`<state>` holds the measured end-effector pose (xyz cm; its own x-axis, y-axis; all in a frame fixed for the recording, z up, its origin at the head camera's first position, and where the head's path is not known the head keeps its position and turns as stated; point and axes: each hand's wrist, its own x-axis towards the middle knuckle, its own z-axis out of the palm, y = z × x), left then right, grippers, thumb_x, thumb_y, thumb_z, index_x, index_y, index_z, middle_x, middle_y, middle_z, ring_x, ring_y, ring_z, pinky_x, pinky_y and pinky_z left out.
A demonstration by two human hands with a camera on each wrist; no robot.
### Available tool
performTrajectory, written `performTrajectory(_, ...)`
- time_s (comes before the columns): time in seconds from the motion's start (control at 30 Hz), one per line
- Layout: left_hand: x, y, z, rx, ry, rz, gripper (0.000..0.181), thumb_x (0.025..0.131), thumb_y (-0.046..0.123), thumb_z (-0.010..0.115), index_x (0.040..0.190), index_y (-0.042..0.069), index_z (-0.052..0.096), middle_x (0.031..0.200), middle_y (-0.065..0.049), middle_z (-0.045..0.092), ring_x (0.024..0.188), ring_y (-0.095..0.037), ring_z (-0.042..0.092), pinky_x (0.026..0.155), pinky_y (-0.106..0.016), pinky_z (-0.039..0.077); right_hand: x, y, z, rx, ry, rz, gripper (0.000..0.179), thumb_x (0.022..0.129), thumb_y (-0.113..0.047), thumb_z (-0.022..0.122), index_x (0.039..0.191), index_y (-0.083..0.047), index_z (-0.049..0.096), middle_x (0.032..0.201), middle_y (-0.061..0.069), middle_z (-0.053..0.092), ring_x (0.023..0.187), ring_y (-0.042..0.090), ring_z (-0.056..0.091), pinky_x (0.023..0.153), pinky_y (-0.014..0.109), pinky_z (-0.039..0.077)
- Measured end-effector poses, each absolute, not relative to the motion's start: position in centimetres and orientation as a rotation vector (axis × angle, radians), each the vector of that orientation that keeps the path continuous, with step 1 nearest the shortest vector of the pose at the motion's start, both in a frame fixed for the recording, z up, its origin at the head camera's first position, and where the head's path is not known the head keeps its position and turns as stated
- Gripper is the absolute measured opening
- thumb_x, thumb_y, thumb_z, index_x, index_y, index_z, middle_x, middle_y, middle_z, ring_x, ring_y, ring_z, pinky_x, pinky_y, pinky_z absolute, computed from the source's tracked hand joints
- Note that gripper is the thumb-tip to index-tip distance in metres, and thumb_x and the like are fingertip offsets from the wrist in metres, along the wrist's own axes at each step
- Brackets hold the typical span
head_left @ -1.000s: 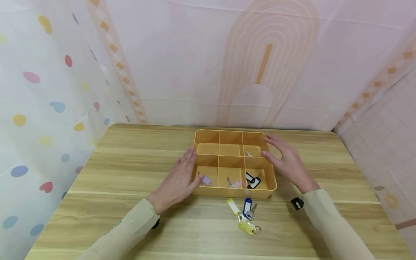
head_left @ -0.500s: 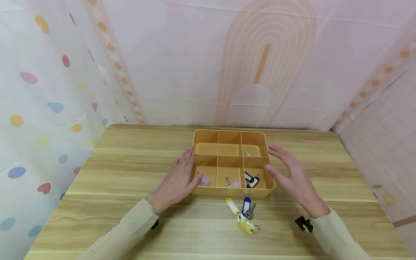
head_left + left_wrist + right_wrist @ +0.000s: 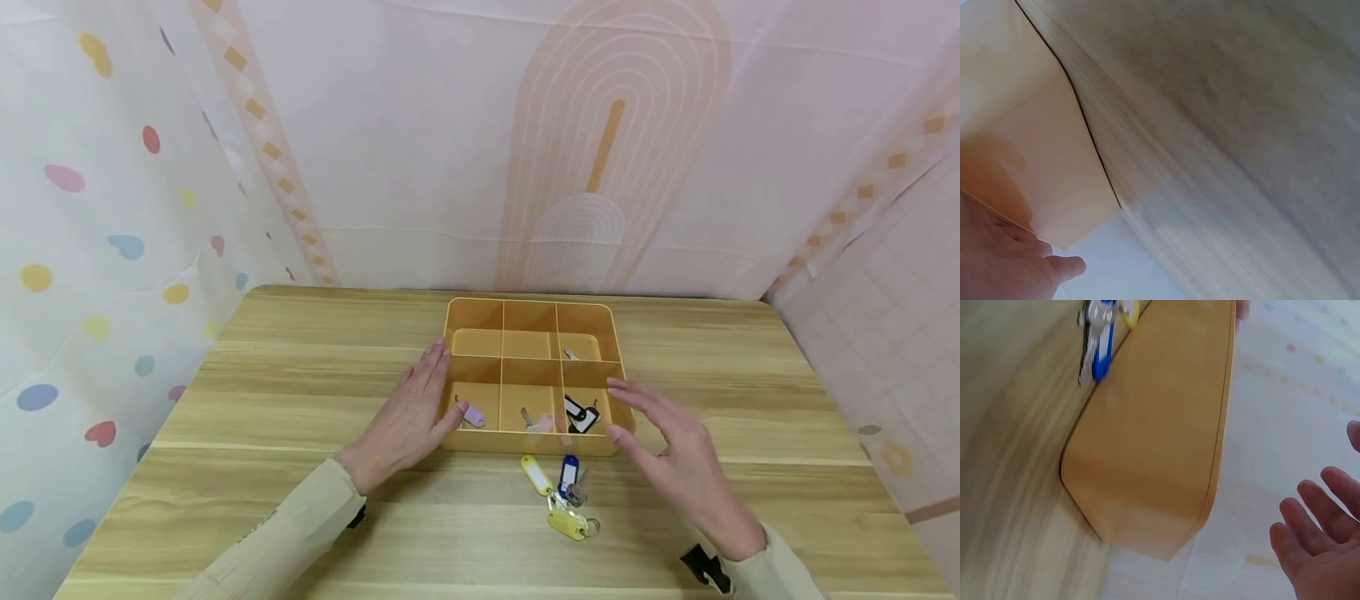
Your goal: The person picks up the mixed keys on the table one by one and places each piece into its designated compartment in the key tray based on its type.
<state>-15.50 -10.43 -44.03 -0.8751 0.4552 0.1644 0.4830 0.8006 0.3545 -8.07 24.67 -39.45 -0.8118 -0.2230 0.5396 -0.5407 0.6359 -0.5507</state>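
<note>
Nearest, two yellow key tags (image 3: 567,524) and a blue key tag (image 3: 568,475) lie loose on the surface (image 3: 315,392), so filling looks only partly done. The right hand (image 3: 681,457) has a wide, unfilled grip near the six-compartment organizer (image 3: 491,442); the left hand (image 3: 405,429) rests straight-fingered against its left wall. A purple key tag (image 3: 473,416), a pink key tag (image 3: 546,423) and black key tags (image 3: 586,420) already sit in its front compartments.

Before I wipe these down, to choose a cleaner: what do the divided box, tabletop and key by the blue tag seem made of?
Divided box: probably plastic; smooth, softly sheened, with rounded corners. Tabletop: wood or wood-look laminate, satin; grain shows but doesn't settle which. Key: likely metal, silvery with bright glints.
</note>
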Motion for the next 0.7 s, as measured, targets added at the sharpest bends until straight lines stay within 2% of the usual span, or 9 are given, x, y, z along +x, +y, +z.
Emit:
performTrajectory(0.1,-15.5,-10.4,-44.1,-0.760,-2.916,-0.599,0.080,0.109,0.048,0.038,0.162,-0.006,0.013,0.173,-0.017,0.004,0.159,-0.029,0.008,0.124,-0.056,0.020,-7.2,24.4,-39.6,0.632,-2.408,1.025,0.047,0.087,-0.007,0.080,0.133,-0.010,0.070,0.137,0.002,0.067,0.125,0.027,0.063,0.110,0.013,0.036)
performTrajectory(0.33,-15.5,-10.4,-44.0,-0.761,-2.919,-0.614,0.080,0.109,0.046,0.040,0.162,-0.007,0.013,0.173,-0.017,0.003,0.159,-0.029,0.007,0.125,-0.055,0.019,-5.8,24.1,-40.7,0.720,-2.399,0.986,0.041,0.085,-0.011,0.082,0.125,-0.011,0.074,0.124,0.004,0.074,0.111,0.027,0.071,0.106,0.015,0.043)
performTrajectory(0.5,-15.5,-10.4,-44.0,-0.758,-2.922,-0.614,0.080,0.109,0.047,0.040,0.162,-0.007,0.013,0.173,-0.018,0.003,0.159,-0.030,0.008,0.125,-0.055,0.019,-5.1,23.5,-41.7,0.730,-2.463,0.941,0.040,0.086,-0.016,0.083,0.125,-0.017,0.074,0.125,-0.003,0.073,0.111,0.022,0.072,0.100,0.026,0.052)
performTrajectory(0.7,-15.5,-10.4,-44.0,-0.761,-2.916,-0.614,0.080,0.109,0.046,0.040,0.162,-0.007,0.013,0.172,-0.018,0.004,0.159,-0.030,0.008,0.125,-0.055,0.019,-4.9,22.9,-42.9,0.771,-2.481,0.973,0.038,0.084,-0.012,0.085,0.121,-0.017,0.076,0.123,-0.002,0.074,0.110,0.021,0.072,0.093,0.041,0.059)
